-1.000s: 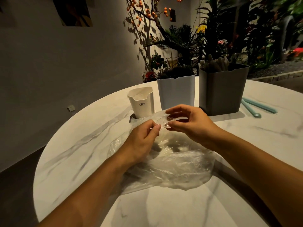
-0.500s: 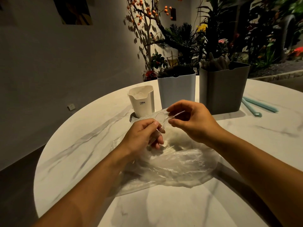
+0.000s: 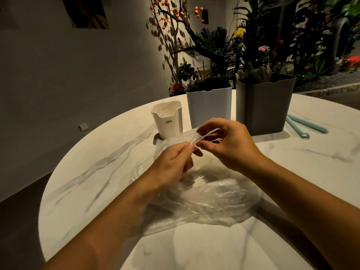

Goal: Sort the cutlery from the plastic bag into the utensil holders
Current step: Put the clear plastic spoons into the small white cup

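A clear plastic bag (image 3: 214, 199) lies crumpled on the round marble table (image 3: 93, 184). My left hand (image 3: 171, 162) and my right hand (image 3: 228, 145) both pinch the bag's thin top edge, held just above the table between them. What is inside the bag is too blurred to tell. Behind the hands stand three holders: a small white one (image 3: 168, 119) marked CRBW, a taller pale one (image 3: 209, 108), and a dark grey one (image 3: 265, 104) with several pale utensil handles sticking out of its top.
Two pale blue sticks (image 3: 303, 126) lie on the table to the right of the grey holder. Plants and a branch with orange berries stand behind the table. A wall lies to the left, and the table's edge curves round at the left and front.
Both hands have kept working at the bag's top edge, shifting their pinch slightly. The bag's body has slumped a little, and the holders have not moved.
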Tool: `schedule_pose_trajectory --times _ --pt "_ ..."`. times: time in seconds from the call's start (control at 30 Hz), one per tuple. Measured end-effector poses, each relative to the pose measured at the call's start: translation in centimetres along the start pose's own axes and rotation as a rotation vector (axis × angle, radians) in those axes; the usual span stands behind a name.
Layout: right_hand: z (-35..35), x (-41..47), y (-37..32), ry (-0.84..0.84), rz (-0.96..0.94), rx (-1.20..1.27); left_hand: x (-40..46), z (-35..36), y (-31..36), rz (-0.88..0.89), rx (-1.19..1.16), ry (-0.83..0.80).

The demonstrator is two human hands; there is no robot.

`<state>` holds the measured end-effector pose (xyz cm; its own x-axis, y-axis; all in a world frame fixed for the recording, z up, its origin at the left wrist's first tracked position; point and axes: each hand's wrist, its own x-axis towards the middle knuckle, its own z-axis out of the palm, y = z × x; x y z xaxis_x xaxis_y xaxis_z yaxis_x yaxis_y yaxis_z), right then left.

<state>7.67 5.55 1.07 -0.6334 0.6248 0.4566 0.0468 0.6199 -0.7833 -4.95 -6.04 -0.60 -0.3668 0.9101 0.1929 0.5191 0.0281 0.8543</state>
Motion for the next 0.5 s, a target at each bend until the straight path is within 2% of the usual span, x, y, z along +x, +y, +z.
schedule_pose_trajectory --times 0.1,0.2,0.27,0.33,0.4,0.5 --pt "-0.17 0.12 0.02 -0.033 -0.004 0.036 -0.14 0.43 -0.28 0.024 0.162 -0.013" --pt "-0.27 0.23 -0.11 -0.078 0.002 0.11 -0.18 0.51 -0.02 0.03 0.02 0.042" --pt "-0.25 0.19 -0.24 -0.066 -0.048 0.049 -0.29 0.51 0.24 0.031 0.0 0.035" --pt "-0.14 0.01 -0.5 -0.035 -0.12 -0.04 -0.19 0.51 -0.13 0.092 0.132 0.042" --pt "-0.06 -0.15 -0.67 0.001 -0.193 -0.118 -0.06 0.43 -0.44 0.165 0.3 0.104" --pt "0.13 -0.29 -0.52 -0.012 -0.203 -0.192 0.01 0.14 -0.42 0.207 0.309 0.223"
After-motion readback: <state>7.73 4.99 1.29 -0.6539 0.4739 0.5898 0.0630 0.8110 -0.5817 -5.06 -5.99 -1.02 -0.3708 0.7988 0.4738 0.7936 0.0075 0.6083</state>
